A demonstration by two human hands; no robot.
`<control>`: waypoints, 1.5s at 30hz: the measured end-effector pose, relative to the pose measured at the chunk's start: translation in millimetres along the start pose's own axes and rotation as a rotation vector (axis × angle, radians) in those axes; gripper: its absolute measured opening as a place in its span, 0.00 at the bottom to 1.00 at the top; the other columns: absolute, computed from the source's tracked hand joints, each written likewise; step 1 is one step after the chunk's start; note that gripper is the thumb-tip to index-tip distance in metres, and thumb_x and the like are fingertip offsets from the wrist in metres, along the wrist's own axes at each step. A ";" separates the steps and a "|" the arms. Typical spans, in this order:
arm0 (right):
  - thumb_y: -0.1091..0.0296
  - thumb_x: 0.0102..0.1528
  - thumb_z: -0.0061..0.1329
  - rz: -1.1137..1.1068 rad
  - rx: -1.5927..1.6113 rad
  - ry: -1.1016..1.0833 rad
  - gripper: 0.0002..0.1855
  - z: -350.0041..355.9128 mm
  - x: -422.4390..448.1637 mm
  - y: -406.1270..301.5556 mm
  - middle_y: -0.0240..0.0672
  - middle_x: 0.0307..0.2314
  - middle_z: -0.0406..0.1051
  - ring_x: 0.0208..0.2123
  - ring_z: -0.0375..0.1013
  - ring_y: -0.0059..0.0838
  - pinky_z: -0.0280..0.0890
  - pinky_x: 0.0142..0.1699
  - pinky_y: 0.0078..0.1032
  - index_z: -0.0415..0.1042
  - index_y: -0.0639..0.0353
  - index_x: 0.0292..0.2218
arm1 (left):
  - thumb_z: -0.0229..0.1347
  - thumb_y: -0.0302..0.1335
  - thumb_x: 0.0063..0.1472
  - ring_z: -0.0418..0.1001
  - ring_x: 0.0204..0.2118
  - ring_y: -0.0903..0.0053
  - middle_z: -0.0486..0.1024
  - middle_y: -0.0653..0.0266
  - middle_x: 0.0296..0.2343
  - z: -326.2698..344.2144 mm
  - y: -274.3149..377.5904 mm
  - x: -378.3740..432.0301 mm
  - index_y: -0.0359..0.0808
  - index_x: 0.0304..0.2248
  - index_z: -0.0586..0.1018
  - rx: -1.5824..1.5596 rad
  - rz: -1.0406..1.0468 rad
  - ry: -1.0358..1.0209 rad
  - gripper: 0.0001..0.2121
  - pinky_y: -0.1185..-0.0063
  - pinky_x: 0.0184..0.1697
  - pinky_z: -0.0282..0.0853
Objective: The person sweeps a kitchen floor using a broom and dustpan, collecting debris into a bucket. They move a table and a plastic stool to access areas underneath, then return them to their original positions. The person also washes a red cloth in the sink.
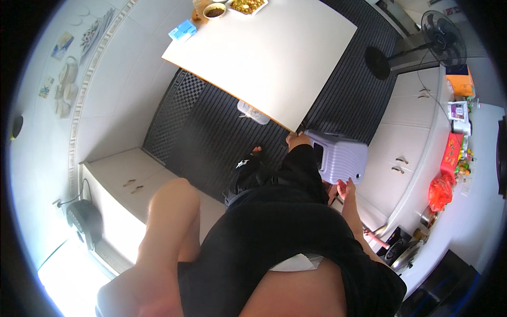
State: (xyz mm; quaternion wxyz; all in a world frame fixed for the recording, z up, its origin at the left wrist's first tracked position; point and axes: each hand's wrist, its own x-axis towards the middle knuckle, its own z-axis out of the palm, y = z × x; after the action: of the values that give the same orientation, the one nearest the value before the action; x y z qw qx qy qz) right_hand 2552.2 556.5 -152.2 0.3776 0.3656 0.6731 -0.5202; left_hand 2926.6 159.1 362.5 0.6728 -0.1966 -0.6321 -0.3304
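My right hand (pixel 346 188) has its fingers at the lower edge of a lilac plastic stool (pixel 342 156) and appears to grip it. The stool has ribbed faces, a dark cut-out on its left side and a small round hole near my fingers. Whether its full weight rests on the floor cannot be told. My left arm (pixel 172 202) is bent, with the elbow pointing forward, and its hand is out of view. Below me are my black trousers and the toes of one bare foot (pixel 257 149). What looks like my other foot (pixel 298 140) is beside the stool.
A white table (pixel 257 59) stands ahead, bearing a blue box (pixel 182 30), a sauce bowl (pixel 214 12) and a dish of food (pixel 247 5). A plastic container (pixel 253 113) is under its edge. Right are a standing fan (pixel 439 41), cabinets (pixel 404 146) and a red bag (pixel 440 192).
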 end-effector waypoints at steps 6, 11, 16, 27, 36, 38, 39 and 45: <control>0.52 0.56 0.39 0.005 -0.104 -0.117 0.20 43.2 1.7 -68.3 0.46 0.26 0.71 0.22 0.73 0.37 0.70 0.24 0.26 0.50 0.56 0.42 | 0.44 0.37 0.59 0.72 0.35 0.81 0.75 0.66 0.32 4.8 -12.8 -0.4 0.43 0.41 0.71 0.334 0.062 -0.179 0.13 0.77 0.40 0.67; 0.48 0.55 0.37 0.014 -0.346 0.018 0.18 46.7 65.2 -187.3 0.45 0.24 0.71 0.22 0.72 0.36 0.68 0.23 0.26 0.52 0.51 0.38 | 0.46 0.36 0.57 0.66 0.30 0.86 0.67 0.74 0.22 26.5 -69.9 -51.7 0.43 0.29 0.71 0.576 0.084 0.346 0.07 0.87 0.31 0.60; 0.51 0.55 0.39 -0.197 -0.483 -0.060 0.17 164.3 143.2 -347.8 0.39 0.18 0.68 0.15 0.69 0.30 0.67 0.18 0.22 0.64 0.58 0.30 | 0.45 0.27 0.58 0.67 0.23 0.78 0.69 0.57 0.27 21.4 -200.5 -144.2 0.37 0.32 0.67 1.318 -0.473 0.324 0.04 0.84 0.25 0.68; 0.49 0.54 0.41 -0.681 -0.716 -0.471 0.24 441.6 112.9 -594.8 0.37 0.33 0.71 0.29 0.72 0.23 0.65 0.31 0.18 0.62 0.58 0.45 | 0.45 0.33 0.60 0.63 0.15 0.84 0.68 0.68 0.17 77.7 -243.8 -444.8 0.32 0.27 0.71 1.153 -1.774 1.239 0.12 0.85 0.15 0.58; 0.50 0.53 0.43 -0.376 -1.061 -0.426 0.23 414.5 152.2 -560.6 0.32 0.28 0.72 0.26 0.71 0.20 0.66 0.28 0.18 0.64 0.57 0.43 | 0.46 0.33 0.55 0.55 0.10 0.87 0.58 0.73 0.10 95.4 -287.1 -481.2 0.35 0.23 0.72 1.155 -2.217 1.089 0.10 0.84 0.11 0.49; 0.51 0.53 0.43 -0.368 -1.043 -0.390 0.22 426.0 168.3 -564.1 0.32 0.28 0.72 0.26 0.70 0.21 0.66 0.28 0.19 0.65 0.57 0.42 | 0.47 0.33 0.55 0.56 0.10 0.87 0.59 0.73 0.10 83.2 -292.0 -488.6 0.34 0.23 0.73 1.240 -2.115 1.081 0.11 0.84 0.11 0.51; 0.52 0.53 0.44 -0.369 -1.037 -0.401 0.21 440.6 174.5 -567.9 0.32 0.28 0.72 0.26 0.70 0.21 0.66 0.28 0.19 0.65 0.57 0.42 | 0.47 0.33 0.54 0.56 0.10 0.88 0.61 0.72 0.11 70.6 -291.0 -492.9 0.32 0.26 0.74 1.295 -2.134 1.072 0.11 0.84 0.11 0.52; 0.54 0.53 0.42 -0.586 -1.246 -0.427 0.19 577.3 159.2 -576.5 0.35 0.30 0.71 0.29 0.70 0.25 0.67 0.31 0.24 0.68 0.60 0.39 | 0.48 0.39 0.52 0.71 0.38 0.65 0.74 0.55 0.34 20.7 -260.5 -531.1 0.33 0.40 0.72 1.614 -2.148 0.933 0.20 0.74 0.43 0.63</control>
State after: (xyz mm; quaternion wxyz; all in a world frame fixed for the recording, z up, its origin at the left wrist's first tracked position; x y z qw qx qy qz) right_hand 2044.6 -101.8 -149.3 0.4842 -0.2232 0.8266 -0.1799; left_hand 2740.4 93.9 -195.5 0.1683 0.9278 -0.2077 -0.2604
